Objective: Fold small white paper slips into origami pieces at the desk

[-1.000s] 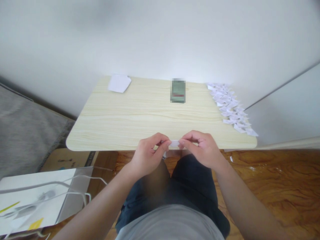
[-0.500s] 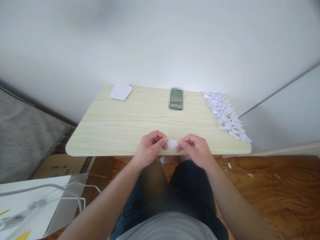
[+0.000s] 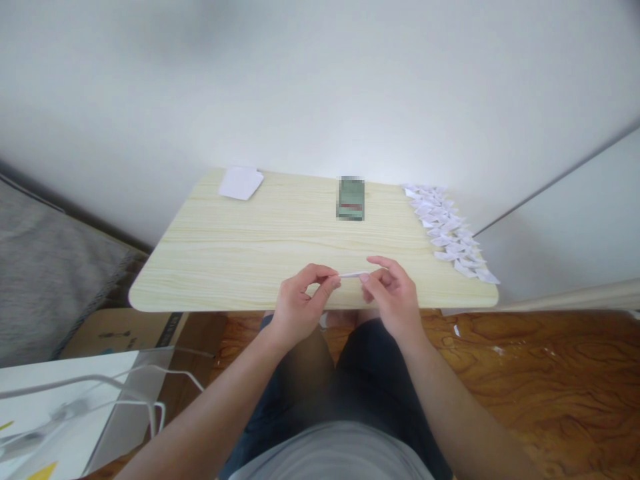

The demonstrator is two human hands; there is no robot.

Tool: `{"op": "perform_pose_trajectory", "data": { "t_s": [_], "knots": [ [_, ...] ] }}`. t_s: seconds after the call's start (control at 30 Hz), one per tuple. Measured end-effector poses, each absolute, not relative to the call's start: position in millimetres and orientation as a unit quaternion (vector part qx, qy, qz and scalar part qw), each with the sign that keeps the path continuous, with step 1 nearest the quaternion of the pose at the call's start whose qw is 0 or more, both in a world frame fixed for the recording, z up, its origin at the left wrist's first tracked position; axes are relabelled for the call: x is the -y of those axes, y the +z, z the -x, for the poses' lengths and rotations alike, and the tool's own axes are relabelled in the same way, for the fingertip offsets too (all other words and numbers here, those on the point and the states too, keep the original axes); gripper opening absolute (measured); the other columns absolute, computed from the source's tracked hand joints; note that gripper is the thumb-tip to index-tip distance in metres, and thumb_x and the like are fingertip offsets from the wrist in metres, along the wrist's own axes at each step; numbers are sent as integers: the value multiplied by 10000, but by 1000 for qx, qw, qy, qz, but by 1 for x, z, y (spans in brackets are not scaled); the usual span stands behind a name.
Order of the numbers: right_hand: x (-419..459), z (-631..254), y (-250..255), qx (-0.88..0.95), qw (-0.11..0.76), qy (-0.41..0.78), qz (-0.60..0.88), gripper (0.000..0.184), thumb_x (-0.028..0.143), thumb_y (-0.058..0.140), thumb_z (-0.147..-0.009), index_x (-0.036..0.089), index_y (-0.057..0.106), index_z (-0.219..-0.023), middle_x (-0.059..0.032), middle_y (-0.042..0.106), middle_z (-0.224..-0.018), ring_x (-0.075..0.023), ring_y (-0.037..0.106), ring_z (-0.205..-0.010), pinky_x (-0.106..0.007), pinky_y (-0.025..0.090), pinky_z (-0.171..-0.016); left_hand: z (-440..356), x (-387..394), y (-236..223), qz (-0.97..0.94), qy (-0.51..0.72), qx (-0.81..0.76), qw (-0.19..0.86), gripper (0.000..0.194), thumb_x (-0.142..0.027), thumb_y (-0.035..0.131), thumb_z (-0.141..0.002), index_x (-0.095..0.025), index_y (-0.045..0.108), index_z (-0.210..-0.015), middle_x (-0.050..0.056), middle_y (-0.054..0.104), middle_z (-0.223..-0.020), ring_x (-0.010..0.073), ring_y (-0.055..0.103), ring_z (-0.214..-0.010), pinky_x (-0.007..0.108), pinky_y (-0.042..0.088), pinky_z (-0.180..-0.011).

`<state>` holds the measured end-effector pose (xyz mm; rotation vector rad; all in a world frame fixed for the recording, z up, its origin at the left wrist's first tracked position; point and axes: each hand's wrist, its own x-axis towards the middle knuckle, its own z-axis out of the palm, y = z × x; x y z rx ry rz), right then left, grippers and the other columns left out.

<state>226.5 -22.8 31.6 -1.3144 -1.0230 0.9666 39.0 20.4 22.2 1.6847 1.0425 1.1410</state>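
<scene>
Between my two hands, over the table's front edge, a small folded piece of white paper (image 3: 351, 275) shows edge-on as a thin strip. My left hand (image 3: 306, 300) pinches its left end between thumb and fingertips. At its right end, my right hand (image 3: 393, 293) grips it with the thumb against bent fingers, while the index finger is stretched out above. The fingers hide both ends of the paper. Along the right side of the table lie rows of several folded white paper pieces (image 3: 450, 230). A stack of white paper sheets (image 3: 241, 183) rests at the back left.
A blurred green rectangular object (image 3: 351, 199) lies at the back middle of the pale wooden table (image 3: 280, 230), which stands against a white wall (image 3: 320, 87). At lower left are a white surface with cables (image 3: 120, 380) and a cardboard box (image 3: 120, 331). Paper scraps (image 3: 456, 330) dot the floor.
The paper has turned from showing its flat face to showing its thin edge. My right index finger has lifted away from it, and my right hand has shifted slightly right.
</scene>
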Motion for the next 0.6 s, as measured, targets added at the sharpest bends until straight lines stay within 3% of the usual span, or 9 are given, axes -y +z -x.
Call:
{"op": "perform_pose_trajectory", "data": {
  "t_s": [0.13, 0.6],
  "knots": [
    [21, -223, 30, 371, 561, 540, 505, 411, 421, 832, -818, 222, 692, -1149, 2, 744, -752, -165, 685, -642, -300, 584, -614, -41, -16, 22, -703, 450, -414, 363, 125, -292, 718, -936, -204, 744, -1022, 34, 773, -963, 169, 713, -904, 281, 532, -842],
    [23, -221, 37, 364, 587, 543, 477, 323, 348, 862, -802, 236, 731, -1075, -19, 804, -886, -164, 739, -722, -347, 613, -777, -46, -7, 23, -692, 489, -402, 347, 100, -233, 704, -948, -206, 736, -1039, 21, 781, -960, 151, 744, -905, 262, 552, -843]
  ]
}}
